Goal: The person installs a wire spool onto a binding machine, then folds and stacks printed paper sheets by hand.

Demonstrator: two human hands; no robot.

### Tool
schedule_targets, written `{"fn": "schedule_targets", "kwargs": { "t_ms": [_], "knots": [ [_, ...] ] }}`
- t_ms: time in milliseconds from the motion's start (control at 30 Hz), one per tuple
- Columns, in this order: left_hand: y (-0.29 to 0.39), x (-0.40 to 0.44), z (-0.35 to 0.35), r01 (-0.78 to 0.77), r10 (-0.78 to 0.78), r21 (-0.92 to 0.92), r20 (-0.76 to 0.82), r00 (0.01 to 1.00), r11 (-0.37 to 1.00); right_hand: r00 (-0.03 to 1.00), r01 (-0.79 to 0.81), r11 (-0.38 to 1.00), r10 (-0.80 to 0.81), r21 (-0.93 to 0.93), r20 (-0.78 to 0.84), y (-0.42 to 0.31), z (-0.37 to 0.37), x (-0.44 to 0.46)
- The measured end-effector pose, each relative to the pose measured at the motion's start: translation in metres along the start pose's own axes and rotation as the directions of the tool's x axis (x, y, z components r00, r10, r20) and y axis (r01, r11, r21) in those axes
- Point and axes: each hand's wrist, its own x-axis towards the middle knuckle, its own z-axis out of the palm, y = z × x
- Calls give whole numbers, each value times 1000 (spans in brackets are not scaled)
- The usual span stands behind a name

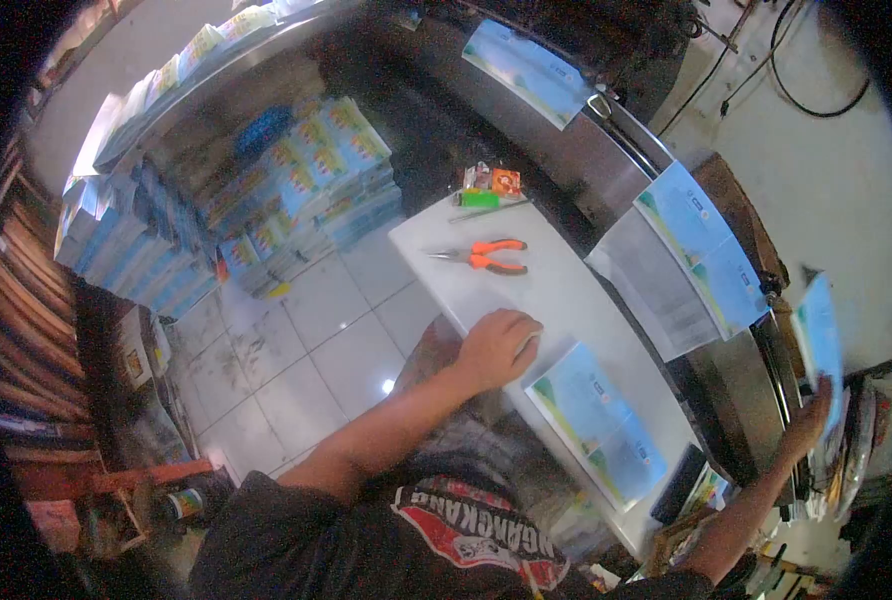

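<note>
Nearest: dark shirt (366, 545) w/ red & white print, btm of view. L hand (501, 348) rests at near edge of white table (576, 290), fingers curled; can't tell if its grip has anything in it. Just R of it, on the table, a blue print (596, 425) lies flat, long side running w/ the table. Dark slab (680, 484) at table's R end, close to that print.

R hand (811, 418) is out past the table's R end, grip closed on a blue sheet (819, 335), held up on edge & seen at a slant; fingers partly hidden.

Further along table, L of the L hand: pliers (486, 257), orange handles a bit apart, nose pointing L. Beyond them a thin rod (490, 211), green lighter (478, 199) & small sachets (493, 179), grouped near the table's L end.

Across table: metal frame (578, 150) w/ blue panel (701, 250) over its edge, white sheet (656, 285) just beside that; 2nd panel (526, 72) farther L.

Far L: printed stacks (316, 170) on tiled floor (316, 370), another pile (136, 245) beside. Far R: black cable (816, 112), looped.
</note>
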Motion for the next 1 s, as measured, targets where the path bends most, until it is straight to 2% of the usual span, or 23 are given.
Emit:
{"fn": "schedule_targets", "kwargs": {
  "t_ms": [33,100,133,200,233,267,300,333,367,400,433,467,500,567,633,667,733,767,833,867,933,967,1000],
  "knots": [
    [-1,0,0,-4,4,-3,1,1000,1000,981,-172,981,161,92,110,12,19,-12],
    [-2,0,1,-6,6,-20,-10,1000,1000,978,-22,992,-6,128,207,28,44,-45],
    [-3,0,1,-6,5,-38,-15,1000,999,979,-16,991,-12,133,205,25,45,-56],
    [-2,0,1,-5,5,-33,-17,1000,999,977,151,973,-120,-172,178,-4,39,-81],
    [-2,1,2,-10,9,-31,-9,1000,999,977,147,974,-116,-172,179,-16,37,-87],
    [-2,-1,2,-13,13,-35,0,1000,999,946,-39,993,72,-110,316,-26,32,-92],
    [-2,-1,2,-2,3,-19,13,1000,1000,861,-234,970,241,-73,449,-31,29,-96],
    [-2,1,2,7,-7,-2,21,1000,1000,927,144,974,-71,-174,369,-5,47,-117],
    [-2,2,1,-1,1,-2,20,1000,1000,913,90,989,-33,-121,406,-26,46,-126],
    [-1,2,1,-20,21,5,-11,1000,1000,897,35,997,-1,-69,443,-79,40,-136],
    [0,2,0,-40,41,14,-42,998,999,820,-100,993,49,60,570,-144,22,-135],
    [1,3,-1,-48,49,17,-45,998,999,821,121,986,-162,110,547,-156,29,-156],
    [1,3,-3,-45,45,3,-42,998,999,689,19,998,-55,58,723,-203,15,-166],
    [1,3,-3,-43,43,-11,-35,998,999,657,176,957,-290,232,695,-255,0,-182],
    [-1,2,-2,-24,24,-21,-23,999,999,517,241,943,-326,230,792,-283,-14,-197],
    [-1,1,-2,-27,27,-20,-24,999,999,520,241,943,-326,230,790,-282,-18,-202],
    [0,0,-3,-37,36,-5,-38,999,999,365,222,947,-302,232,881,-278,-25,-210],
    [2,1,-3,-35,35,-7,-35,999,999,364,220,948,-299,231,882,-277,-27,-208],
    [6,1,-4,-53,53,13,-30,998,999,316,2,965,-249,262,916,-273,-34,-201],
    [5,0,-4,-52,52,7,-28,998,999,313,2,967,-244,256,918,-270,-36,-196],
    [2,-2,-3,-49,48,-24,-37,998,999,346,-12,923,-357,384,868,-267,-36,-181],
    [1,-1,-3,-42,41,-22,-40,998,999,340,-9,922,-361,387,868,-269,-39,-162],
    [1,0,-3,-48,47,-25,-50,998,999,319,-76,958,-239,276,917,-273,-45,-138]
  ]
}}
